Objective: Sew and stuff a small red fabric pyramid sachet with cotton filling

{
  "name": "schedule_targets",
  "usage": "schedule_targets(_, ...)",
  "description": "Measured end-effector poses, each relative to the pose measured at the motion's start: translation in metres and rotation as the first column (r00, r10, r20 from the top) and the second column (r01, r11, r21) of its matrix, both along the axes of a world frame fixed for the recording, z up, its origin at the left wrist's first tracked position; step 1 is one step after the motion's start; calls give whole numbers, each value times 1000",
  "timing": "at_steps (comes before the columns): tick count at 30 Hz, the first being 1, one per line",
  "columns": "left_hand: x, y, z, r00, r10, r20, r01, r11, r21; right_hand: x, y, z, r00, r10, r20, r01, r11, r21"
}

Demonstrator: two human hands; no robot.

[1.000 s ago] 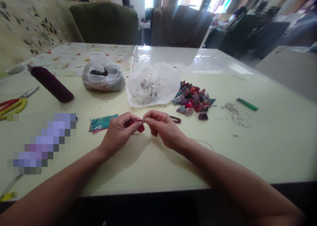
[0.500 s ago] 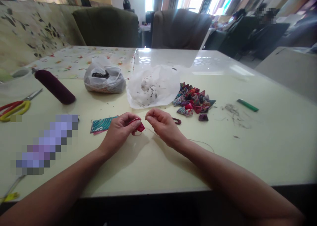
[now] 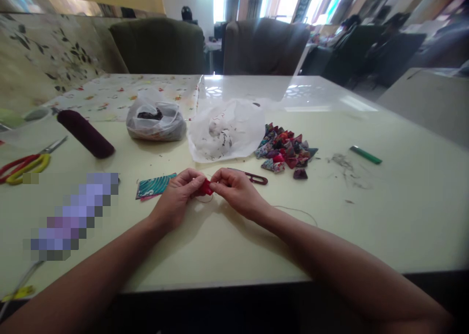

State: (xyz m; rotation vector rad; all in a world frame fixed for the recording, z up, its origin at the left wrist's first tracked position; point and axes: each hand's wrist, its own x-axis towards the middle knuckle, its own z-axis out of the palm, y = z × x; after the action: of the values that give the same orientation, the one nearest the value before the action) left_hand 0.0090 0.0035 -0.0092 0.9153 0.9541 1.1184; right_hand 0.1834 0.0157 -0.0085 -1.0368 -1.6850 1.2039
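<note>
Between thumb and fingers, my left hand (image 3: 178,195) grips a small red fabric piece (image 3: 205,187). My right hand (image 3: 234,190) is closed in a pinch at the right edge of that piece; what its fingertips hold is too small to make out. A thin thread (image 3: 298,210) runs over the table to the right of my right wrist, and a loop of thread hangs below the red piece. Teal patterned cloth (image 3: 156,185) lies left of my left hand. Dark red snips (image 3: 258,178) lie just behind my right hand.
A pile of small stuffed fabric pieces (image 3: 287,146) lies behind and right of my hands. Farther back are a white sheet (image 3: 242,129) and a plastic bag (image 3: 157,126). Scissors (image 3: 27,168) and a maroon cylinder (image 3: 86,134) lie left, a green tool (image 3: 365,155) right.
My right hand has moved left and slightly down, from apart to touching the red piece. More of the dark red snips shows behind it. The view has shifted slightly.
</note>
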Motion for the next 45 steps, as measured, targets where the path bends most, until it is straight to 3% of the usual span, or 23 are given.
schedule_targets(6, -2, 6, 7, 975, 171, 139, -141, 969, -200, 8, 8, 3, 992, -74, -102, 71, 997, -28)
schedule_targets(12, -1, 8, 14, 952, 177, 250, -110, 959, -261, 13, 14, -2, 983, -110, 148, 84, 982, 170)
schedule_targets(16, 0, 7, 14, 945, 183, 272, -121, 965, -232, 8, 6, -3, 937, -284, 205, 157, 863, 480)
schedule_targets(18, 2, 6, 12, 943, 179, 279, -122, 970, -211, 5, 1, -2, 939, -279, 201, 113, 803, 585)
schedule_targets(21, 4, 5, 5, 944, 154, 293, -106, 979, -171, 1, -6, -2, 945, -213, 250, 4, 769, 639)
schedule_targets(26, 8, -1, -6, 956, 76, 282, -66, 997, -46, -5, -8, -9, 932, -150, 330, -59, 836, 546)
schedule_targets(35, 6, -1, -9, 982, -98, 164, 94, 995, 28, 4, -2, -2, 973, -116, 199, 7, 878, 478)
schedule_targets(39, 3, -1, -7, 991, -56, 124, 52, 998, 35, 3, 0, -2, 991, -93, 91, 44, 898, 437)
schedule_targets(42, 3, 0, -5, 994, 30, 105, -34, 999, 40, 0, 0, -4, 993, -117, -32, 121, 956, 266)
schedule_targets(45, 3, 1, -3, 992, 85, 91, -90, 994, 54, -3, 0, -4, 989, -24, -145, 12, 996, -85)
